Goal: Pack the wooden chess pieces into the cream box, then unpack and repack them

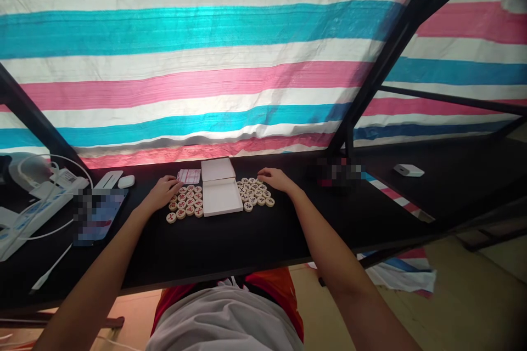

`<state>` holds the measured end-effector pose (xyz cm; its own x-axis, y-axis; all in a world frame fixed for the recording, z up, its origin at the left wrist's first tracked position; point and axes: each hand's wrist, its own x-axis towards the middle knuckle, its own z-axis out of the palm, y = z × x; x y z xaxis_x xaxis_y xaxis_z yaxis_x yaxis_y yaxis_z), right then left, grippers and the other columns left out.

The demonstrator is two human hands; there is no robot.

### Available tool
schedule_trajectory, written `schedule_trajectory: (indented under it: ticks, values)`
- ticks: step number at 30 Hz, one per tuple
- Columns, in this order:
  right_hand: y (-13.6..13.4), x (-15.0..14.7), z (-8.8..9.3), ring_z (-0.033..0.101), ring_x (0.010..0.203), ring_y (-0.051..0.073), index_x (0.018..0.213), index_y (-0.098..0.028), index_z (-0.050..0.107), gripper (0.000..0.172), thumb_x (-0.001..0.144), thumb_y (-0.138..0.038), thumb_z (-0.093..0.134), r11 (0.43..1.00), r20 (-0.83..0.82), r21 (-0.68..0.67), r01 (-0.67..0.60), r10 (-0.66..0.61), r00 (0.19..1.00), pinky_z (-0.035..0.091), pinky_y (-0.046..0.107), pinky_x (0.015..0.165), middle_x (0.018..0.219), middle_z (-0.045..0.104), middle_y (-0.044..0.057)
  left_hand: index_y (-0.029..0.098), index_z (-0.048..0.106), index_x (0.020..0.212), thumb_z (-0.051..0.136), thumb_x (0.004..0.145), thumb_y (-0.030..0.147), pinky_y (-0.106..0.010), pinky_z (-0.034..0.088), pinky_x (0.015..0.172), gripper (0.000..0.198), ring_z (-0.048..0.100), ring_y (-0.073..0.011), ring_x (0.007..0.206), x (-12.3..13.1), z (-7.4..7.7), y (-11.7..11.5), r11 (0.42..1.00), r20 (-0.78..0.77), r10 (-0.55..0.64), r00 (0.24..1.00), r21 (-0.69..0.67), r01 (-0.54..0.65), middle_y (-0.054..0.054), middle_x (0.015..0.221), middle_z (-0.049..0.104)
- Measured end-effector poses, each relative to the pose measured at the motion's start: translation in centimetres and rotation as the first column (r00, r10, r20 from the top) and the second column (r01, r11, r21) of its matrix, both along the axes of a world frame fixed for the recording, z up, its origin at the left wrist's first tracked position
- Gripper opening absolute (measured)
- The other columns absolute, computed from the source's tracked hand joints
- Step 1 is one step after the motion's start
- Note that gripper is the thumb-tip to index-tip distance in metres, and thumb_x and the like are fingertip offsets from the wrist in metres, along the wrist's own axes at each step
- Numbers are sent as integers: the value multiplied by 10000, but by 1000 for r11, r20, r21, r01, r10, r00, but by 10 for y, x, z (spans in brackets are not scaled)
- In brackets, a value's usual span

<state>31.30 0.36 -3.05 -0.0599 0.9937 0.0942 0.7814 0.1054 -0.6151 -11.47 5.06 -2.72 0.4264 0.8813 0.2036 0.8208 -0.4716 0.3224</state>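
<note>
An open white box point(222, 198) lies on the black desk, its lid point(218, 169) folded back behind it. To its left several round xiangqi pieces with red characters point(190, 210) lie in rough rows. On its right is a group of pieces with dark characters point(252, 193). My left hand point(162, 192) rests at the outer left edge of the red pieces, fingers loosely stretched over the nearest ones. At the far right edge of the dark pieces lies my right hand point(275, 179), fingers extended with the tips touching or close to them. Neither hand visibly holds anything.
A printed paper point(189, 176) lies behind the red pieces. On the left are a phone point(99, 219), a white earbud case point(126, 181), a power strip point(45, 208) and cables. A small white box point(408, 170) sits far right. Black metal posts point(379, 77) frame a striped tarp point(185, 82).
</note>
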Motion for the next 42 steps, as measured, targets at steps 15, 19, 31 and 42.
schedule_trajectory:
  ticks: [15, 19, 31, 42]
  values:
    - [2, 1, -3, 625, 938, 191, 997, -199, 690, 251, 868, -324, 515, 1000, -6, 28, -4, 4, 1000, 455, 300, 862, 1022, 699, 49, 198, 699, 959, 302, 866, 625, -352, 406, 947, 591, 567, -266, 1018, 11, 18, -14, 995, 38, -55, 998, -84, 58, -101, 1070, 648]
    - [5, 7, -8, 623, 939, 195, 992, -199, 690, 265, 857, -362, 530, 1000, -84, 24, 0, 2, 996, 455, 310, 873, 1016, 702, 47, 201, 686, 992, 312, 870, 608, -355, 395, 962, 566, 552, -265, 1036, 12, 16, -13, 994, 29, -69, 997, -86, 71, -96, 1069, 646]
    - [14, 24, -16, 635, 901, 174, 1066, -139, 659, 318, 852, -322, 511, 995, -409, -31, 93, -98, 907, 500, 293, 823, 1025, 690, 96, 201, 667, 1034, 337, 884, 543, -356, 387, 988, 498, 546, -244, 1044, 13, 10, -9, 993, 50, -113, 992, -37, 115, -86, 1061, 619]
    - [5, 11, -14, 623, 989, 179, 1005, -189, 688, 267, 791, -210, 529, 999, -228, 41, -3, 13, 974, 439, 319, 940, 1054, 693, 43, 198, 658, 1099, 331, 874, 583, -362, 364, 1015, 553, 523, -257, 1094, 13, 9, -11, 991, 11, -110, 994, -77, 110, -103, 1120, 610]
